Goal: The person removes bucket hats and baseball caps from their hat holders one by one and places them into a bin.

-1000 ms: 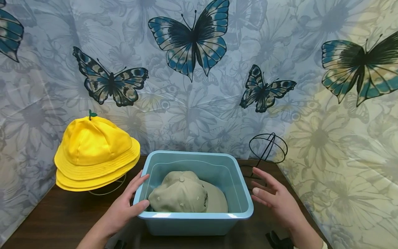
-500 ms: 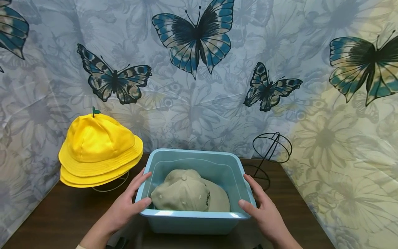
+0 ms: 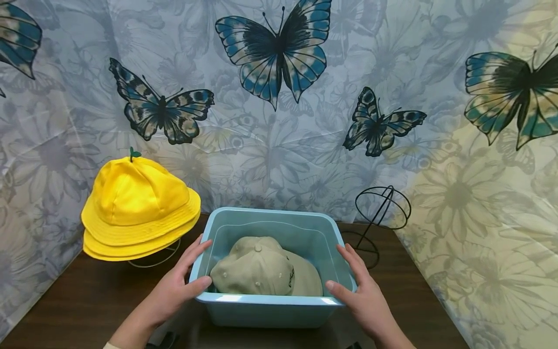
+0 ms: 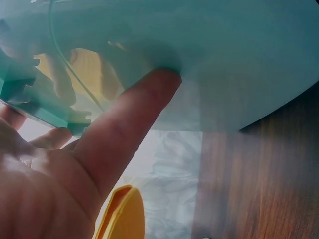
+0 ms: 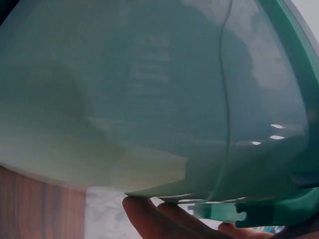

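A light blue plastic bin (image 3: 270,312) stands on the dark wooden table, with a beige baseball cap (image 3: 257,269) inside it. My left hand (image 3: 174,286) holds the bin's left side, its thumb at the front left corner of the rim. In the left wrist view, one finger (image 4: 132,119) lies along the bin's outer wall (image 4: 239,55). On the opposite side my right hand (image 3: 364,293) holds the right rim, thumb over the front corner. The right wrist view shows its fingers (image 5: 149,216) against the wall's edge. The cap's underside is hidden.
Yellow bucket hats (image 3: 139,208) are stacked on a wire stand (image 3: 157,261) at the left, the top one bearing a green sprout. A black wire hat stand (image 3: 370,223) is behind the bin at right. A butterfly-print cloth (image 3: 279,160) hangs behind the table.
My right hand has come in from the right and taken hold of the bin's right rim. The left hand stays on the left side. The view has shifted slightly.
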Tool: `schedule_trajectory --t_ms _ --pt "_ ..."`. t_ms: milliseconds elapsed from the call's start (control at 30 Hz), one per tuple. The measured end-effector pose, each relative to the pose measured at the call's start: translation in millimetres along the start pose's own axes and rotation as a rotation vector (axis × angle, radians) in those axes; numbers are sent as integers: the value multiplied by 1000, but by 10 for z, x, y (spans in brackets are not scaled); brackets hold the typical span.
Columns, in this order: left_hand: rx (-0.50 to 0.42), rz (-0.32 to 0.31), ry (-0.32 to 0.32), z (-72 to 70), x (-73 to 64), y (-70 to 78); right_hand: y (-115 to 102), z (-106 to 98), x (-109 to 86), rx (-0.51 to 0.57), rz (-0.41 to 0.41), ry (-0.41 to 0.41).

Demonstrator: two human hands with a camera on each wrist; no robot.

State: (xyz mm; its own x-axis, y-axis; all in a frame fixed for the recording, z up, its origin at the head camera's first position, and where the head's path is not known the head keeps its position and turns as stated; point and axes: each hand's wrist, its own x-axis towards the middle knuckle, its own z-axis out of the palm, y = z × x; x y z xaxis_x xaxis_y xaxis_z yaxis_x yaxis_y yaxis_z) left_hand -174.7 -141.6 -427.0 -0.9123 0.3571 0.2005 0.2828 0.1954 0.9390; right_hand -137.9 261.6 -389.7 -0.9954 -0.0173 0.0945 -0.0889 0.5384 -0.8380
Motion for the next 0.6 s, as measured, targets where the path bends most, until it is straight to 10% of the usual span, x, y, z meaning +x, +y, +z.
schedule_trajectory --t_ms 600 --pt "10 20 11 -15 35 -6 89 45 136 -1 24 22"
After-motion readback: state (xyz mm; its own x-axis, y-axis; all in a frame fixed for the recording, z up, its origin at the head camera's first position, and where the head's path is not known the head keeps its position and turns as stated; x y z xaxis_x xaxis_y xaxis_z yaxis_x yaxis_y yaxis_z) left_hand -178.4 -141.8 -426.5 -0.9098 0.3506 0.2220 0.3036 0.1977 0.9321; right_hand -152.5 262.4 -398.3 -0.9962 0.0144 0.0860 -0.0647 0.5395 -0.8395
